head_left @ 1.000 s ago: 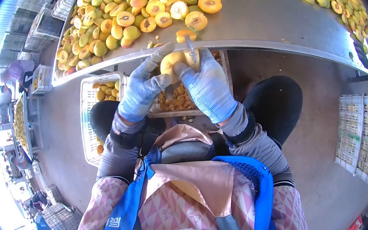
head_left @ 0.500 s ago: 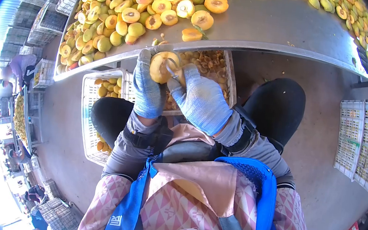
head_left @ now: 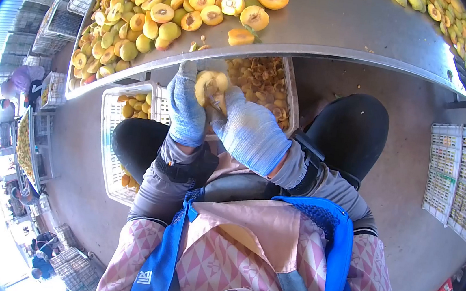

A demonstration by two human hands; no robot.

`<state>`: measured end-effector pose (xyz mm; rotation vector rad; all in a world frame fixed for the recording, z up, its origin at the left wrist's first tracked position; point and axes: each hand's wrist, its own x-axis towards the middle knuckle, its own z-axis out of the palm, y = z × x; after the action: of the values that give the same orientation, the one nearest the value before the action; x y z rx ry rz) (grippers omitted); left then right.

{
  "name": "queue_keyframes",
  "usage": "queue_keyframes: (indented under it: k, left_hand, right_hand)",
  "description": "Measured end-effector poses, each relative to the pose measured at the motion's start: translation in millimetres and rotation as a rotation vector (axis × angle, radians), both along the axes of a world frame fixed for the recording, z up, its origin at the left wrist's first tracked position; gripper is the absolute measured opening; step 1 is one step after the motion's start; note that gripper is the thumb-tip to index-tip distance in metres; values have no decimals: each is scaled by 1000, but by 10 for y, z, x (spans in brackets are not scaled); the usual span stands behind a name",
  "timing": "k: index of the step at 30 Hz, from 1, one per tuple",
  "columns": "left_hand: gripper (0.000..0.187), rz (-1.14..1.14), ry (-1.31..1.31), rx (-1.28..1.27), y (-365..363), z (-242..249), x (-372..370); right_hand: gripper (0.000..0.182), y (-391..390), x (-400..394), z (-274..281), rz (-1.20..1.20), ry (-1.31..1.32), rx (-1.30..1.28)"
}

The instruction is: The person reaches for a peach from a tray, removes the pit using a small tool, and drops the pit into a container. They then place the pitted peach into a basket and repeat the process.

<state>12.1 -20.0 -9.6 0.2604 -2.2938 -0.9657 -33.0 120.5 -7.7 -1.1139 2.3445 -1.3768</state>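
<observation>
My left hand [head_left: 188, 111], in a pale blue knit glove, is closed around a halved yellow peach [head_left: 205, 84] with its cut face turned up. My right hand [head_left: 252, 130], gloved the same way, grips a small curved metal pitting tool [head_left: 214, 92]. Its metal end lies against the middle of the cut face. The right fingers hide most of the tool and the peach's lower right edge. Both hands are just in front of the metal table edge, above a crate of brown scraps [head_left: 260, 88].
Many halved peaches [head_left: 162, 13] are heaped on the metal table [head_left: 329, 23]. A white crate [head_left: 108, 130] with peach pieces stands left of my knees. Stacked crates [head_left: 456, 173] are at right. Farther left, a person [head_left: 24, 82] is beside more crates.
The tool's curved end has moved down and further into the peach half. The right hand has turned slightly, and the peach has tilted. The view has shifted a little.
</observation>
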Motion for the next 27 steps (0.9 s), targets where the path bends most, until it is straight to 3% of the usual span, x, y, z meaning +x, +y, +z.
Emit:
queue_keyframes:
  k: [3,6,9,11,13,15,16,19,22,25,27]
  left_hand:
    - [30,-34,-76,103,63,110,5]
    - [22,-220,-15,1118,6,124,28]
    - [34,-199,-22,1016,-39,44,30]
    - [40,-96,22,716,82,62,-19]
    - [46,-16,30,592,123,76,-38]
    - [50,50,1,639,82,79,-22]
    - [51,35,-44,864,39,92,-21]
    - [48,23,-33,925,148,236,-25]
    - [55,36,-76,916,88,157,-22]
    - [55,-13,-39,769,16,-3,-7]
    - [55,-42,-50,774,39,76,-31]
  right_hand:
    - [36,22,6,-10,32,-42,-6]
    - [36,22,-3,-32,65,-48,-50]
    - [35,-23,-13,-116,71,-111,-85]
    - [35,-68,-4,-172,66,-168,-111]
    - [35,-92,34,-209,64,-221,-145]
    - [35,-58,2,-106,109,-238,-142]
    - [36,-34,-27,-73,127,-243,-140]
    - [39,-1,-62,-126,216,-124,-73]
    - [41,34,-95,-53,246,-187,-47]
    - [41,19,-79,-116,280,-246,-316]
    - [40,22,-68,-104,250,-211,-165]
